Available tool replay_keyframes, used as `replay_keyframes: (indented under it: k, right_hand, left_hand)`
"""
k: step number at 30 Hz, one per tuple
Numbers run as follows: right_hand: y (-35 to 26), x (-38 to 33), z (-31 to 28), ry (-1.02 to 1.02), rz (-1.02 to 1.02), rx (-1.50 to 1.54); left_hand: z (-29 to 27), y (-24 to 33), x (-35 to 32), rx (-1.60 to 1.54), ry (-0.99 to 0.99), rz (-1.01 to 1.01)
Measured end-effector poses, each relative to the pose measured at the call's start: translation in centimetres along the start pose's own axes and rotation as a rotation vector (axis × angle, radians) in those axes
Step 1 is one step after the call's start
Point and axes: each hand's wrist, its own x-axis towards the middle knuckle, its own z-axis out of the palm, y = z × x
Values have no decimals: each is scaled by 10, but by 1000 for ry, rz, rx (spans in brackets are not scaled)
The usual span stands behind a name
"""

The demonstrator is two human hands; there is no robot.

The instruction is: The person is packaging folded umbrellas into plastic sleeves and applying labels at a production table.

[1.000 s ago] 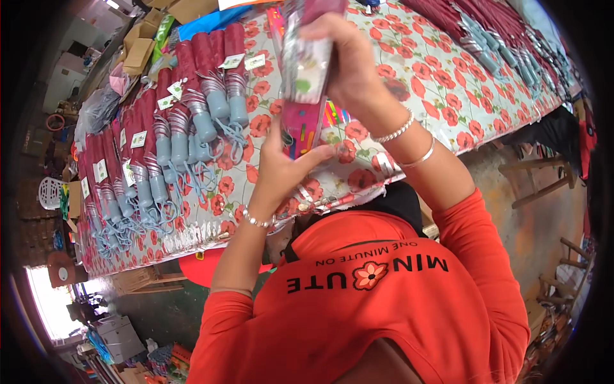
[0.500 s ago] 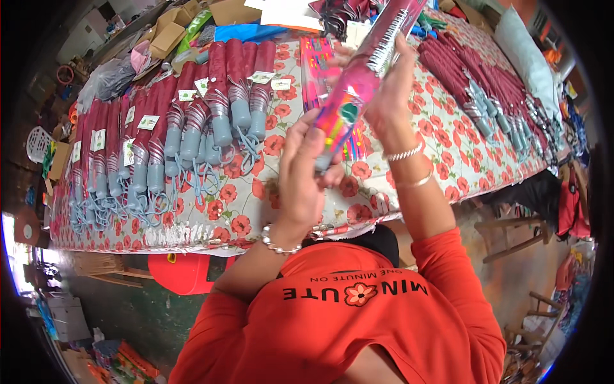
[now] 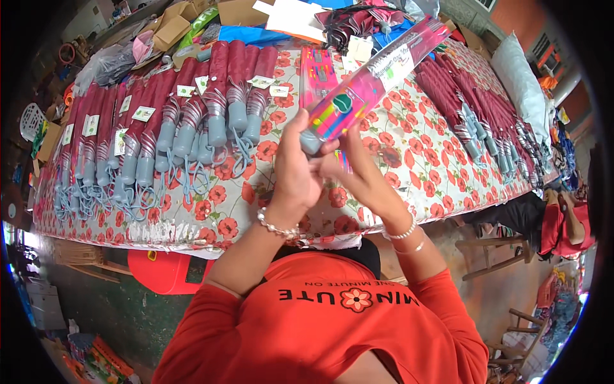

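Observation:
A folded umbrella (image 3: 358,96) in a pink printed plastic sleeve slants up to the right over the table, its grey handle end (image 3: 311,142) lowest. My left hand (image 3: 297,169) is closed round that end, thumb along its side. Close by, my right hand (image 3: 363,179) grips the sleeve's lower part from the right; its fingertips are partly hidden behind it. Beneath the umbrella lie flat pink printed sleeves (image 3: 318,70). To the left, several maroon folded umbrellas (image 3: 219,70) with grey handles, cords and white tags lie in overlapping rows.
More maroon umbrellas (image 3: 451,96) lie on the right of the flowered tablecloth (image 3: 409,150). Cardboard boxes (image 3: 171,32), white paper (image 3: 288,18) and a loose maroon umbrella (image 3: 358,24) crowd the far side. A pale pillow-like bundle (image 3: 521,86) lies far right; a red stool (image 3: 160,272) stands below.
My right hand has slid from the umbrella's upper part down to its handle end. The umbrella has tilted further right, and its lower end has moved slightly up and left.

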Motion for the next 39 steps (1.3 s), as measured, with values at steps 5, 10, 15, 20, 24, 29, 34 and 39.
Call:
replay_keyframes:
  k: [5,10,15,20,24,29,34,39]
  right_hand:
    - [29,3,-70,-52,417,423]
    - [-4,62,-77,149,140,991]
    - [-4,66,-46,138,81,887]
    - [6,38,29,63,153,227]
    - [8,27,93,215,-163,41]
    - [25,-8,87,-42,157,522]
    - [37,-14,69,-257,324,247]
    - [33,-2,73,-242,248,211]
  left_hand:
    - [-12,8,10,-144,-233,-169]
    - [-36,-25,18,-214,-468,-403]
    - [-55,29,6,679,-155,80]
    - [-4,86,-22,958,-226,787]
    - [16,74,-36,1023,-214,833]
    - [-6,73,-22,900,-73,846]
    - [-13,78,-10,814,36,896]
    - [-21,110,-3,630,258,925]
